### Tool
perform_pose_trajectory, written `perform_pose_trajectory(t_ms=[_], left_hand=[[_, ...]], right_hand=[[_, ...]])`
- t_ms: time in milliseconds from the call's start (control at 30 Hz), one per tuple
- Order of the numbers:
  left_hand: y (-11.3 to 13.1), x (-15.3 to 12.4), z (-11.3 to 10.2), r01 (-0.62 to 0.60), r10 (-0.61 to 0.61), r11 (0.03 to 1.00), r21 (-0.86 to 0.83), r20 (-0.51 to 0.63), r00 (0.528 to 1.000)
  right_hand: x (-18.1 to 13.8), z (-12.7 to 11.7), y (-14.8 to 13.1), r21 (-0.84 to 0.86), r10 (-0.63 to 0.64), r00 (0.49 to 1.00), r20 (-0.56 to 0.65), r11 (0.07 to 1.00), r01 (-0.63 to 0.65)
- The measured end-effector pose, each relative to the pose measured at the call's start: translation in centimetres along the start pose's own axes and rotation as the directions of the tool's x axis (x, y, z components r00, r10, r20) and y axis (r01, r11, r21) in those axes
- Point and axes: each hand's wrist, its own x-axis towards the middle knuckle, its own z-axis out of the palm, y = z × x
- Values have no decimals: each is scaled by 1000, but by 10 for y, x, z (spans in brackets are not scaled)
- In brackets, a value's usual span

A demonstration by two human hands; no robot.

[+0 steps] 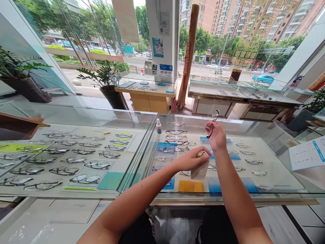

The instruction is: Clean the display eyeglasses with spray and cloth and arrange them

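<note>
My right hand (218, 136) is raised over the glass display counter (269, 142), its fingers closed on a pair of eyeglasses (216, 117) with thin dark parts and clear lenses. Lower and to the left, my left hand (193, 159) grips a pale greyish cloth (200, 170), which hangs down from the fingers. The two hands are close together but the cloth appears apart from the eyeglasses. A small white-capped bottle (158, 127) with a blue-green label stands upright on the counter, left of both hands. An orange-yellow cloth-like piece (191, 186) lies near the front edge.
Rows of spectacle frames (98, 164) fill the counter on both sides of a glass seam (138, 156). A brown wooden object (20, 125) juts in at left, and a white printed sheet (308, 152) is at right. Potted plants (109, 84) and more display cases (152, 98) stand beyond.
</note>
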Motion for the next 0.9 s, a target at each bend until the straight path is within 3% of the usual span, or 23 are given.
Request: perform_pose_trajectory(t_ms=[100,200,267,333,400,467,533,567,633,733,900], left_hand=[[-5,-3,10,14,-29,995,103,145,989],[-5,-3,9,-44,12,983,179,175,985],[-3,0,-1,-101,88,970,222,68,994],[-3,2,-16,-112,163,951,287,-162,973],[-4,4,-33,-91,263,921,378,-432,863],[-5,4,-49,-68,400,866,496,-603,691],[-7,2,-60,-58,530,789,611,-631,566],[-7,2,-64,-57,581,748,661,-612,537],[-8,1,-68,-63,652,669,740,-544,528],[-8,1,-69,-87,691,593,800,-451,565],[-11,1,-68,-95,656,622,777,-451,605]], right_hand=[[-1,2,-1,-9,21,999,49,1000,-21],[-1,2,-1,-53,14,997,75,999,-10],[-1,2,-1,-84,1,997,83,996,6],[-2,2,-1,-121,-8,996,92,993,20],[-3,2,-2,-181,-9,994,106,983,28],[-5,2,-3,-264,8,991,137,964,28],[-7,3,-5,-357,55,979,194,934,18],[-8,3,-6,-401,86,969,233,916,15],[-9,3,-9,-480,152,934,322,877,23],[-10,4,-12,-549,221,876,429,834,59],[-10,4,-17,-572,246,855,456,817,70]])
